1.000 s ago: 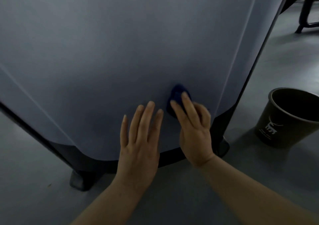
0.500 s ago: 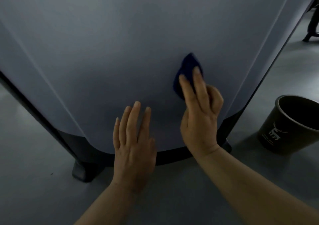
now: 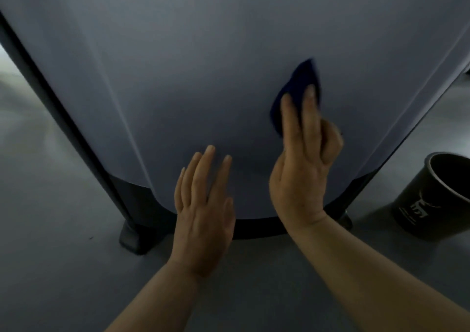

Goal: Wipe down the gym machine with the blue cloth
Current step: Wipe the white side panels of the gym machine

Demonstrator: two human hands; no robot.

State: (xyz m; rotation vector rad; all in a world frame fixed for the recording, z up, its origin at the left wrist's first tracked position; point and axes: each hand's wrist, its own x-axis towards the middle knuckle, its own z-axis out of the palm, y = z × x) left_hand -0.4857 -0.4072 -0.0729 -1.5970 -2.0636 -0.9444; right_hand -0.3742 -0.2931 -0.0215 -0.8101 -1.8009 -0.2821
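Mid-wipe: right hand (image 3: 302, 168) pinches the blue cloth (image 3: 297, 89) against the gym machine (image 3: 203, 64) lower panel; left hand (image 3: 203, 204) lies flat, fingers straight; upper panel probably unwiped, though dim light hides streaks

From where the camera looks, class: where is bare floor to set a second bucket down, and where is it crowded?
Bare floor lies left of the machine's black foot, and between the forearms. Right is tight: the dark bucket stands beside the gym machine, where the right hand presses the blue cloth.
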